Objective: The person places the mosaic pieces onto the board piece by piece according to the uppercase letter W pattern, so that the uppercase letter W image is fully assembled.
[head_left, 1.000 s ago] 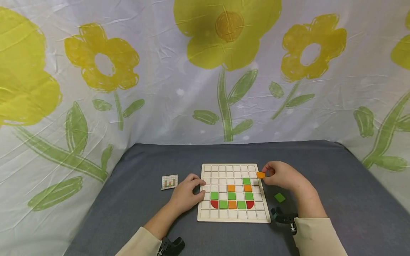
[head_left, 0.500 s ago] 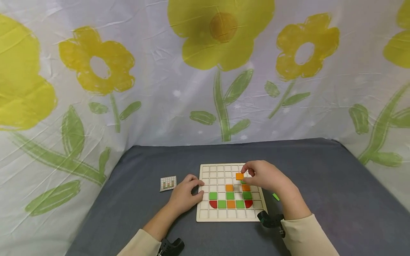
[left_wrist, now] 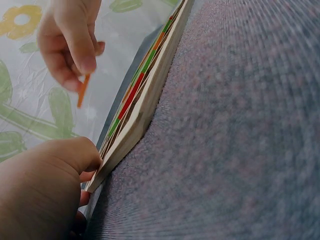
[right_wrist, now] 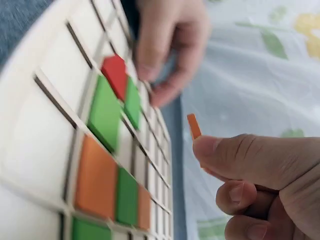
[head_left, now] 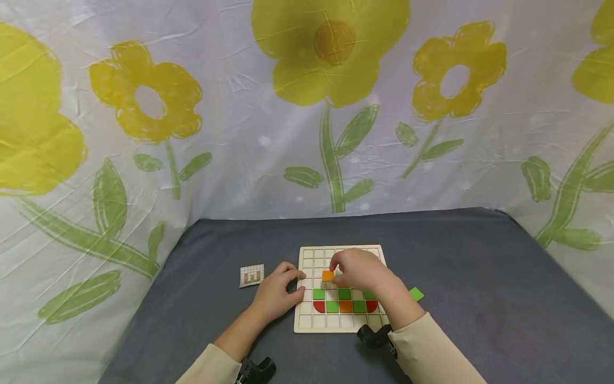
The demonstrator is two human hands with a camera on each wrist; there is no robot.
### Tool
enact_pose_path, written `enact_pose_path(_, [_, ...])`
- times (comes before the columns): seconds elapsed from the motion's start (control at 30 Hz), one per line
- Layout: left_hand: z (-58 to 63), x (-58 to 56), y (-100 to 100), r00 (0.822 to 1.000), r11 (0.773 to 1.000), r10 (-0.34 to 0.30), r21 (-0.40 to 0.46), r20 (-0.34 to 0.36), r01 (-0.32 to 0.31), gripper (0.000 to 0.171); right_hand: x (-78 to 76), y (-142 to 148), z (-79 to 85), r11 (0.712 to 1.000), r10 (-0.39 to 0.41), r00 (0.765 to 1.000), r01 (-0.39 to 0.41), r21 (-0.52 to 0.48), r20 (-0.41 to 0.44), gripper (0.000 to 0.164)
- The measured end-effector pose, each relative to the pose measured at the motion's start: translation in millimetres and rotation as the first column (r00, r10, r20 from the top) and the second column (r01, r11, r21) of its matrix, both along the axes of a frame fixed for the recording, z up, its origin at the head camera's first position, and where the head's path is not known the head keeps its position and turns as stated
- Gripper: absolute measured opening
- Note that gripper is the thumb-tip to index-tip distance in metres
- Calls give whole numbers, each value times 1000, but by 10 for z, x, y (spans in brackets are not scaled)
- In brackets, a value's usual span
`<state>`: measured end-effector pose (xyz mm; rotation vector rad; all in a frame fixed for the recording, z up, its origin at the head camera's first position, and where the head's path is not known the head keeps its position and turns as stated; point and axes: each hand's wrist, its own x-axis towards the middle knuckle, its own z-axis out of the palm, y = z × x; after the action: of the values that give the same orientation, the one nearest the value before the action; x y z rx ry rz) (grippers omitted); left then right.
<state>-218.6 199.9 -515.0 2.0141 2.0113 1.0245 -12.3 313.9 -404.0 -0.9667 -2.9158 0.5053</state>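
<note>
A wooden grid board [head_left: 345,323] lies on the dark cloth, with green, orange and red tiles set in several cells. My left hand [head_left: 278,292] rests at its left edge, thumb and index finger spaced apart on the rim. Between thumb and fingers my right hand [head_left: 360,272] pinches an orange square tile [head_left: 328,276]. In the right wrist view this orange tile [right_wrist: 194,126] is edge-on, raised off the board. The right hand covers part of the upper board and some tiles. One loose green tile [head_left: 416,294] lies right of the board.
A small printed card [head_left: 251,276] with a grid pattern lies left of the board, beyond the left hand. The dark cloth [head_left: 460,256] extends around the board. Behind it hangs a white curtain [head_left: 230,176] with yellow flowers.
Carrying the orange tile, my right hand has come from beyond the board's right edge to over its left-middle cells. The left hand keeps its place on the rim.
</note>
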Motion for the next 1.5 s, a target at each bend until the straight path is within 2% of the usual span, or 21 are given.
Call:
enact_pose_path(0.13, [-1, -8, 7, 1000, 1000, -4, -1, -7, 4, 24, -148, -38, -82, 999, 29, 999, -31, 41, 44, 15])
enact_pose_path(0.33, [-25, 4, 15, 1000, 1000, -8, 10, -14, 8, 21, -258, -50, -164, 997, 24, 994, -32, 66, 110, 12])
enact_pose_path(0.53, [-17, 32, -5, 1000, 1000, -7, 17, -5, 7, 21, -295, -46, -213, 999, 24, 991, -30, 42, 132, 11])
enact_pose_path(0.8, [-18, 26, 0, 1000, 1000, -5, 23, -11, 6, 21, -272, -49, -209, 996, 35, 992, -44, 74, 124, 13])
enact_pose_path(0.93, [-24, 18, 1, 1000, 1000, -6, 17, -10, 6, 21, -183, -43, -168, 998, 9, 995, -15, 60, 95, 16])
enact_pose_path(1.07, [-23, 7, 0, 1000, 1000, -6, 13, -4, 6, 22, -24, -11, -151, 999, -9, 998, 6, 49, 58, 16])
enact_pose_path(1.5, [-25, -8, 0, 1000, 1000, -2, 19, -4, 2, 21, 668, 146, -79, 989, -11, 1000, 9, 145, 13, 17])
